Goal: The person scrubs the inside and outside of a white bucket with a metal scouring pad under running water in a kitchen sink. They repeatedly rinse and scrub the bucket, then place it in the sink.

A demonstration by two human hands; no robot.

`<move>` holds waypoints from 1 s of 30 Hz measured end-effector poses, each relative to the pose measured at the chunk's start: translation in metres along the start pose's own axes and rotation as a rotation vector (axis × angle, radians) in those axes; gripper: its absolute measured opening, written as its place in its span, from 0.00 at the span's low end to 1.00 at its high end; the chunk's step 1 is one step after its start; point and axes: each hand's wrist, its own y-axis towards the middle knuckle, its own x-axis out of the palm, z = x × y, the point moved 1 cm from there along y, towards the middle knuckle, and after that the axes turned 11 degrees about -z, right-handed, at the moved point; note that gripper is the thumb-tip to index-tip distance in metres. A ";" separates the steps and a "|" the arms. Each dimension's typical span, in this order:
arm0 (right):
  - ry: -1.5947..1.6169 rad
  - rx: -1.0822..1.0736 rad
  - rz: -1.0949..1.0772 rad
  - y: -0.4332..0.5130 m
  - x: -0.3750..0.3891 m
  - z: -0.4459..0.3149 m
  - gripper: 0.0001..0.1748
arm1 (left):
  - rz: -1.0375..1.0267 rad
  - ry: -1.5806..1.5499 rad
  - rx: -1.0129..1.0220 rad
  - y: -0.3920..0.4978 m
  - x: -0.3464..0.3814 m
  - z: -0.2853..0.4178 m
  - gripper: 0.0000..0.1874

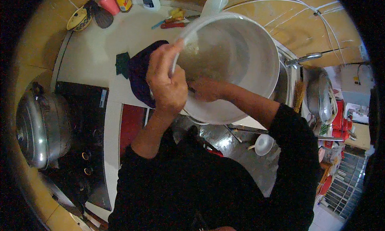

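Note:
A large pale bucket (261, 53) is tilted with its mouth towards me, above the counter edge and sink side. My left hand (168, 80) is closed around its left rim. Inside the bucket, near the lower left wall, is my right hand (207, 89). Its fingers are blurred and partly hidden; a small dark patch shows at the fingertips, and I cannot tell what it is. Behind my left hand sits a dark purple item (140, 71), perhaps a basin or cloth. A dark green scouring pad (122, 64) lies beside it on the counter.
Left, a lidded steel pot (45, 125) stands on a black gas stove (87, 110). Knives (173, 25) and bottles (150, 0) line the counter's back. A faucet (303, 59) juts over the sink at right. On the floor is a white bowl-shaped item (264, 144).

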 end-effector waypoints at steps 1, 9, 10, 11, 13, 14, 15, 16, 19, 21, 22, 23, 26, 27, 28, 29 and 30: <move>0.028 0.068 -0.078 0.004 -0.003 0.000 0.18 | -0.018 0.040 0.032 -0.002 0.000 0.005 0.30; -0.351 0.059 0.646 0.058 0.008 0.069 0.24 | -0.026 0.043 0.076 -0.021 0.009 0.009 0.31; -0.351 0.099 0.610 0.050 -0.004 0.067 0.24 | -0.047 0.051 0.040 -0.023 0.009 0.010 0.30; -0.345 0.150 0.575 0.040 -0.012 0.063 0.24 | -0.063 0.043 0.023 -0.027 0.010 0.011 0.30; -0.337 0.237 0.469 0.031 -0.030 0.053 0.23 | -0.090 0.060 -0.013 -0.034 0.011 0.008 0.30; -0.338 0.315 0.409 0.018 -0.038 0.049 0.23 | -0.093 0.041 -0.008 -0.033 0.013 0.008 0.30; -0.336 0.373 0.354 0.010 -0.044 0.043 0.22 | -0.084 0.042 0.008 -0.032 0.014 0.006 0.30; -0.338 0.434 0.307 0.000 -0.051 0.038 0.22 | -0.077 0.041 0.024 -0.029 0.016 0.000 0.30; -0.329 0.541 0.223 -0.018 -0.065 0.026 0.21 | -0.074 0.019 0.014 -0.009 0.009 -0.006 0.30; -0.323 0.618 0.199 -0.034 -0.071 0.020 0.21 | -0.058 -0.045 -0.055 0.003 0.009 -0.009 0.29; -0.318 0.657 0.196 -0.042 -0.074 0.014 0.21 | -0.043 -0.083 -0.113 0.006 0.010 -0.013 0.29; -0.322 0.736 0.181 -0.047 -0.074 0.007 0.21 | -0.029 -0.122 -0.172 0.007 0.011 -0.015 0.29; -0.414 0.685 0.185 -0.083 -0.073 -0.024 0.21 | -0.052 -0.165 -0.249 0.009 0.015 -0.002 0.29; -0.417 0.605 0.330 -0.098 -0.073 -0.037 0.23 | -0.056 -0.166 -0.260 0.008 0.017 0.001 0.29; -0.421 0.512 0.474 -0.112 -0.073 -0.050 0.24 | -0.078 -0.199 -0.269 0.007 0.015 0.000 0.31; -0.423 0.413 0.616 -0.125 -0.069 -0.058 0.25 | -0.060 -0.213 -0.282 0.005 0.013 -0.004 0.31; -0.434 0.411 0.849 -0.142 -0.060 -0.062 0.28 | -0.042 -0.232 -0.290 0.005 0.011 -0.007 0.32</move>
